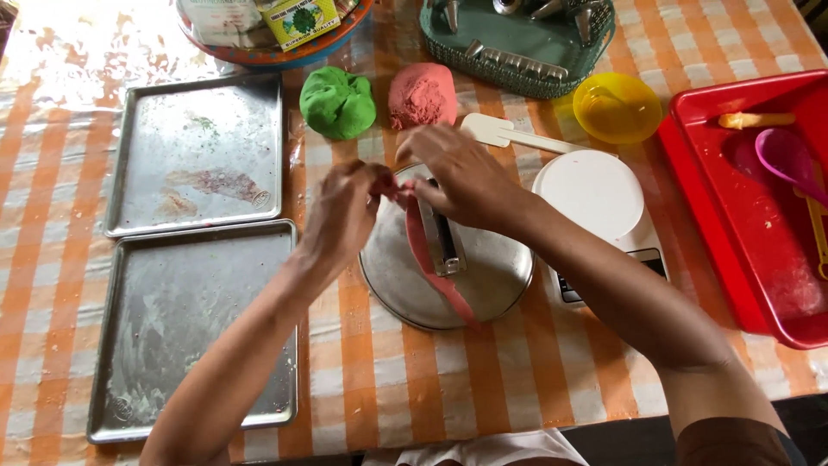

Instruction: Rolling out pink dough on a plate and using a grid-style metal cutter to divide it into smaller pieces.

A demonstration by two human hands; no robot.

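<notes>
The strip of pink dough [435, 276] lies across the round metal plate [448, 267] near the middle of the worktop [414, 380], running from the hands down toward the plate's near rim; it is long, narrow, smooth and slightly curved. Its upper end is raised and pinched between both hands, probably to keep it from sticking. The left hand [345, 211] has its fingers pressed together on that end. The right hand [461, 177] pinches the same end from the other side, above a small metal tool [447, 242] resting on the plate just beside the strip. Toward the far edge sit a green dough ball [337, 103] and a pink dough lump [422, 96], within reach. Two metal baking trays [198, 155] lie at the left edge. A white scale [595, 194] and a red tray [759, 224] stand on the right.
</notes>
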